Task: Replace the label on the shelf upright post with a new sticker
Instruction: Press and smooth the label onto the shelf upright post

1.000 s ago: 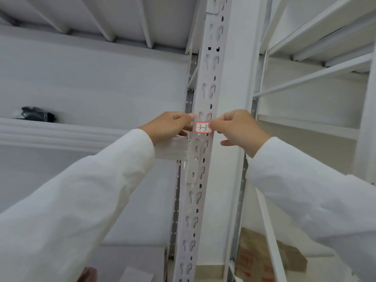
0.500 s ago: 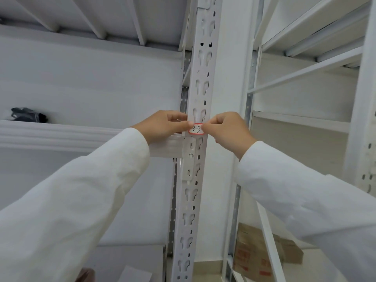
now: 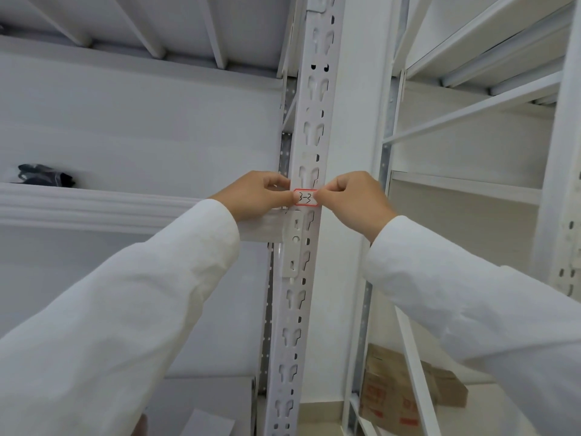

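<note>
A small white sticker with a red border and the handwritten mark "3-3" lies across the front of the white slotted upright post, just above the shelf beam joint. My left hand pinches the sticker's left end with curled fingers. My right hand pinches its right end the same way. Both hands sit at the same height on either side of the post. No other label shows on the post.
A white shelf beam runs left from the post, with a dark object lying on that shelf at far left. More white shelving stands to the right. Brown cardboard boxes sit low on the right.
The sticker has come down and in against the post face, held at both ends. My view has shifted slightly, so the post appears a little further left than a second ago.
</note>
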{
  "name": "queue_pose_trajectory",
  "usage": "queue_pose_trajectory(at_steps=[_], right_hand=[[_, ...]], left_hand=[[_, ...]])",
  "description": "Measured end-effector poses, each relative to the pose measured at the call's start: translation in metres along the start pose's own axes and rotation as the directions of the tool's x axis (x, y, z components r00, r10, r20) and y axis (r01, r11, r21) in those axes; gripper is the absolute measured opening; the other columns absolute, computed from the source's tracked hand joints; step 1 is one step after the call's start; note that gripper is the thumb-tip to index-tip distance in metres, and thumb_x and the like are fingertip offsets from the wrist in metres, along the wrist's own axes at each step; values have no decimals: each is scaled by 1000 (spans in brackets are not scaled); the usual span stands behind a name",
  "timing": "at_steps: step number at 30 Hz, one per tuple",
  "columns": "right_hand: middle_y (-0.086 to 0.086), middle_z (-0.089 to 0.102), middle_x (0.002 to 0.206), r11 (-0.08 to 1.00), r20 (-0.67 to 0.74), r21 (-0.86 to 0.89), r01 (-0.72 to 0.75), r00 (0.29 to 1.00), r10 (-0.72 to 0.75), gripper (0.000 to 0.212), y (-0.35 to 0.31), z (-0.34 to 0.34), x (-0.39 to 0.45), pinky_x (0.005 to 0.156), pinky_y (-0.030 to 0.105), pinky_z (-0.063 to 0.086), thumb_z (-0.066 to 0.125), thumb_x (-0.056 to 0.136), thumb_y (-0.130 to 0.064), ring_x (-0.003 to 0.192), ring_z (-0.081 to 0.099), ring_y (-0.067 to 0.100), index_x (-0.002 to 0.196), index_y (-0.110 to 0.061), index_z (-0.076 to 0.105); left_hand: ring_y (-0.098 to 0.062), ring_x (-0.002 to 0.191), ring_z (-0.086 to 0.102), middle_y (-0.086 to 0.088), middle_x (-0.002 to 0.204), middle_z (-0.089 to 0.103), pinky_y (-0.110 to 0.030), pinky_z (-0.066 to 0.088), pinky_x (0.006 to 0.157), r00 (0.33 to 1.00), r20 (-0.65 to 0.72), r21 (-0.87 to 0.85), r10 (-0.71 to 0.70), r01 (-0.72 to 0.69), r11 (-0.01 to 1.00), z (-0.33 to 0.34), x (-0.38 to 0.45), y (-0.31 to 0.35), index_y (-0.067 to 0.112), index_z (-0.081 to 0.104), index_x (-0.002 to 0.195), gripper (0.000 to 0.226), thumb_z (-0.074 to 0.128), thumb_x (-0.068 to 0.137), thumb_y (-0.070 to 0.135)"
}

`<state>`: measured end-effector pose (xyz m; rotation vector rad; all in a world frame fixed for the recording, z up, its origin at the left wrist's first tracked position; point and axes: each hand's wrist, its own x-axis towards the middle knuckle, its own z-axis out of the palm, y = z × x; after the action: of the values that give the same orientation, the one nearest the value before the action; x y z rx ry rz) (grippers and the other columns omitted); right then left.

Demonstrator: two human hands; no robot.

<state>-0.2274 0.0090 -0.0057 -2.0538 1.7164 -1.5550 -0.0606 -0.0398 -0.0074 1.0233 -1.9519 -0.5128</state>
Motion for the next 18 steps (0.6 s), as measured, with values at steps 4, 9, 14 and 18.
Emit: queue_pose_trajectory(at_steps=[4,9,14,18], right_hand=[[-9,54,60,1000,13,-27,-12,1000,13,14,3,0,5,55,23,39,61,80,-23,58,48,12,66,-21,65],[-4,49,57,991,57,-130,12,998,-5,20,2,-5,11,52,25,35,63,77,-28,59,45,17,61,-17,59],[5,38,67,990,141,-127,-62,987,80,32,0,-10,17,65,35,47,66,77,-38,68,38,20,69,-15,45],[17,64,101,995,186,49,-83,980,73,53,4,-5,14,86,41,52,59,82,-50,93,62,28,100,0,61]], left_hand=[[-9,94,60,7,95,71,-23,39,87,1000,5,32,-3,2,999,0,1,0,24,66,106,24,65,86,36],[-11,91,60,11,82,68,-33,40,103,999,-25,8,-46,46,999,1,2,3,29,65,81,24,51,89,47],[-10,89,60,11,84,67,-26,41,92,999,-23,3,-27,27,1000,2,1,4,22,69,94,31,53,89,48],[-10,98,61,9,93,69,-23,40,86,1000,-18,52,12,-11,999,2,-1,3,24,66,93,26,59,86,49]])
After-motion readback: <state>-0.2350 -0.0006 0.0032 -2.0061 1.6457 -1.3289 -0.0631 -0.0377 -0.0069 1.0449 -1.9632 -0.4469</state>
